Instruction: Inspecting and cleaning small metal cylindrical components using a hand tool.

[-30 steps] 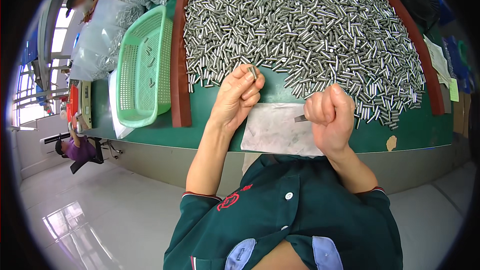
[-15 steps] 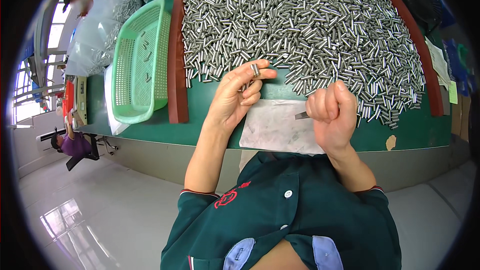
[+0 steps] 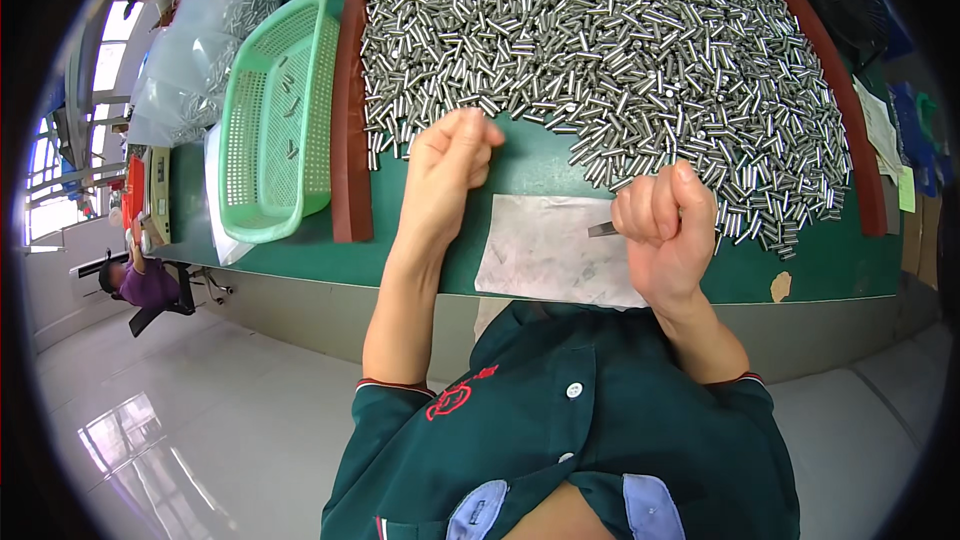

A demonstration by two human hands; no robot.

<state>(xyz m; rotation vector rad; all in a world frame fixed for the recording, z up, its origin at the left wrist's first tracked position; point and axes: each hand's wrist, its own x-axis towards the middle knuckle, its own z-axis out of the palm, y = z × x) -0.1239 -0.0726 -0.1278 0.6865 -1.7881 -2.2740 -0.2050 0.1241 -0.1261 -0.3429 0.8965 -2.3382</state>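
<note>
A wide spread of short, shiny metal pins [image 3: 600,50] covers the green table. At its near edge, my left hand [image 3: 455,165] is closed in a fist, back of the hand up; whatever it holds is hidden by the curled fingers. My right hand [image 3: 665,230] is also closed, resting by the right part of the pins. From its left side sticks out the flat grey tip of a thin metal tool [image 3: 602,230], most of it hidden in the fist. Under that tip lies a smudged whitish sheet [image 3: 545,250], between my two hands.
Dark red bars [image 3: 352,140] border the pins left and right. Outside the left bar stands a light green plastic basket [image 3: 313,155] with a few pins in it. Clear bags of pins [image 3: 185,75] lie beyond. A fan [image 3: 845,0] stands far right; a person [image 3: 148,283] sits far left.
My left hand has turned over and curled into a fist, shifting slightly left and farther away; the pin seen between its fingers is hidden now. My right hand stays nearly still.
</note>
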